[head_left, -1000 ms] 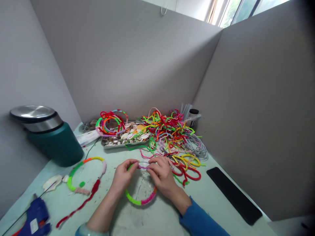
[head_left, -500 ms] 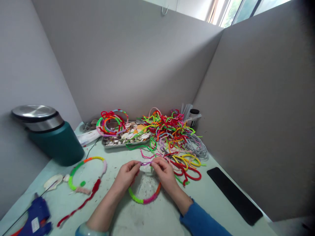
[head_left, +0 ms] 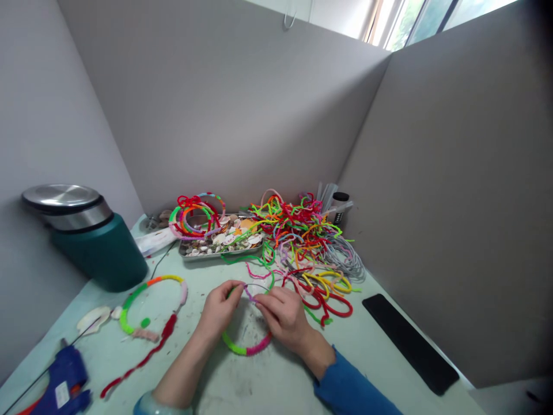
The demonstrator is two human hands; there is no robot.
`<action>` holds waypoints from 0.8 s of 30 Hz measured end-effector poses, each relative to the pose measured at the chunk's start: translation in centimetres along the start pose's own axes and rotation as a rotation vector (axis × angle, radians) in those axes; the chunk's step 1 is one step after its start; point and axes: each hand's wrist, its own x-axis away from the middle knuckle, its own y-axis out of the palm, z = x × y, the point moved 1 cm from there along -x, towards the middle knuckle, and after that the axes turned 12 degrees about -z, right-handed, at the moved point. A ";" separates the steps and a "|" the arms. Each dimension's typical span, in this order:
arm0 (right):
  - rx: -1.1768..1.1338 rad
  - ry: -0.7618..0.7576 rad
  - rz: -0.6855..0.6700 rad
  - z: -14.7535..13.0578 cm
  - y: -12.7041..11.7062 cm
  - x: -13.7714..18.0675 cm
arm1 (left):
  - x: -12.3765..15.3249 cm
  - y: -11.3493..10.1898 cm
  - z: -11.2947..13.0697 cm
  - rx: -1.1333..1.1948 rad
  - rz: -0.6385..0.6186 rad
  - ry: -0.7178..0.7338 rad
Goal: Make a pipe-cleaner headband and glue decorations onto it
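A wire ring (head_left: 244, 348) partly wrapped in green, pink and orange pipe cleaner lies between my hands on the pale green table (head_left: 380, 351). My left hand (head_left: 219, 309) pinches the ring's upper left part. My right hand (head_left: 283, 314) pinches a purple pipe cleaner (head_left: 249, 294) at the ring's bare top. Both hands are closed.
A heap of coloured pipe cleaners (head_left: 302, 230) lies behind the hands, next to a metal tray (head_left: 216, 245) of shells and finished rings (head_left: 196, 214). Another ring (head_left: 149, 300), a red pipe cleaner (head_left: 138, 360) and a blue glue gun (head_left: 60, 383) lie left. A green bin (head_left: 90, 236) and a black slab (head_left: 408, 343) flank the area.
My hands have drawn closer together and lower. The right hand has brought the purple pipe cleaner down across the ring's top, and the ring has settled nearer the table.
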 end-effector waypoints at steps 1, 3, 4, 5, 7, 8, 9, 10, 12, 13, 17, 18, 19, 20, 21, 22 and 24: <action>-0.058 0.019 0.025 0.0 -0.1 0.1 | 0.1 0.0 0.2 -0.005 -0.030 -0.001; -0.199 0.055 0.087 -0.1 -0.3 0.0 | 0.2 0.1 0.6 -0.016 -0.115 0.012; -0.272 0.076 0.120 -0.1 -0.5 0.0 | 0.3 0.2 0.8 -0.022 -0.165 0.022; -0.341 0.102 0.152 0.0 -0.7 -0.2 | 0.4 0.3 1.0 -0.028 -0.214 0.029; -0.451 0.165 0.202 0.3 -0.8 -0.5 | 0.7 0.5 1.3 -0.040 -0.308 0.024; -0.497 0.202 0.220 0.5 -0.8 -0.6 | 0.8 0.6 1.5 -0.047 -0.351 0.014; -0.542 0.245 0.235 0.8 -0.7 -0.7 | 1.0 0.7 1.7 -0.056 -0.393 0.004; -0.586 0.292 0.243 1.2 -0.5 -0.8 | 1.1 0.8 1.8 -0.068 -0.433 0.001; -0.657 0.389 0.234 1.8 0.0 -0.9 | 1.4 0.8 2.1 -0.092 -0.489 0.020; -0.681 0.433 0.216 2.1 0.3 -0.9 | 1.5 0.8 2.2 -0.101 -0.503 0.037; -0.673 0.481 0.099 2.2 0.9 -0.7 | 1.7 0.8 2.3 -0.119 -0.509 0.098; -0.657 0.469 0.072 2.1 0.9 -0.7 | 1.7 0.9 2.3 -0.129 -0.498 0.104; -0.639 0.456 0.052 1.9 0.9 -0.7 | 1.7 0.9 2.2 -0.141 -0.478 0.108; -0.623 0.445 0.039 1.8 0.8 -0.7 | 1.6 0.9 2.2 -0.154 -0.455 0.114; -0.610 0.439 0.030 1.7 0.7 -0.7 | 1.6 0.9 2.2 -0.166 -0.432 0.119; -0.598 0.435 0.023 1.6 0.7 -0.7 | 1.5 0.9 2.2 -0.178 -0.413 0.126; -0.580 0.430 0.013 1.6 0.6 -0.8 | 1.5 0.9 2.2 -0.200 -0.390 0.137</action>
